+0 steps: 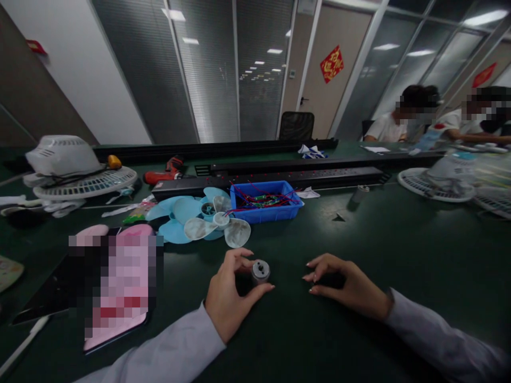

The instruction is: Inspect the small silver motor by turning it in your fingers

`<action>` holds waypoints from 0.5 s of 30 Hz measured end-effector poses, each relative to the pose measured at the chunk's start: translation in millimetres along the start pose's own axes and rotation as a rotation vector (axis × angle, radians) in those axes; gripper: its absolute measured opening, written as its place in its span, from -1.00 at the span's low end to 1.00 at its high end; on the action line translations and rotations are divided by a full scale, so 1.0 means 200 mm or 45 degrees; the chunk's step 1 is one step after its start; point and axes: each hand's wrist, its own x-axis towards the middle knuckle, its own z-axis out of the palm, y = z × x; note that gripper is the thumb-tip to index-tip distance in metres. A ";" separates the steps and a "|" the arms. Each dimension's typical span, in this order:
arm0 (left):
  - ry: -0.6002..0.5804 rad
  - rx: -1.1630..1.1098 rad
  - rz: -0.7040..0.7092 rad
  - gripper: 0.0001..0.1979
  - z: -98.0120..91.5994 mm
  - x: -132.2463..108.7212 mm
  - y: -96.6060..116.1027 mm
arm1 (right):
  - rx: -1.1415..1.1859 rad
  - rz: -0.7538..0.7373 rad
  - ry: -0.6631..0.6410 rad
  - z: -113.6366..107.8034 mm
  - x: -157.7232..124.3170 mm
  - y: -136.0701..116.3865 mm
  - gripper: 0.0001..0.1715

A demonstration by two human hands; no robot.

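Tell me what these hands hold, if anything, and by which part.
The left hand holds a metal cylinder around its side, end face up. Whether the right hand pinches anything small cannot be told.

Small cylinder (261, 272): grey metal, smooth, dull shine on top face; tabletop (291, 340): dark green, smooth, semi-gloss, soft sheen towards far side; bin (267, 214): blue plastic, smooth walls; larger fan blades (186, 210): light-blue plastic, smooth; smaller fan blade (237, 232): greyish white, mottled, plastic by look; fan housing (64, 154): white plastic, smooth; drill (154, 177): red and black plastic casing; long bar (339, 176): black, matt, apparently metal; sleeves (167, 346): pale cloth, matt, creased; partition (259, 69): glass, glossy, reflective; door (353, 32): flat, wood-like, matt
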 end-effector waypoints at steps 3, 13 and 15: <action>-0.006 0.006 -0.008 -0.42 0.00 0.00 0.00 | -0.025 -0.017 -0.025 -0.01 0.01 0.00 -0.80; -0.016 -0.007 0.004 -0.42 0.00 0.00 -0.01 | 0.252 -0.077 0.230 0.09 0.12 -0.12 -0.81; -0.018 -0.021 -0.002 -0.42 0.00 0.00 -0.01 | 0.299 -0.184 0.248 0.15 0.20 -0.20 -0.82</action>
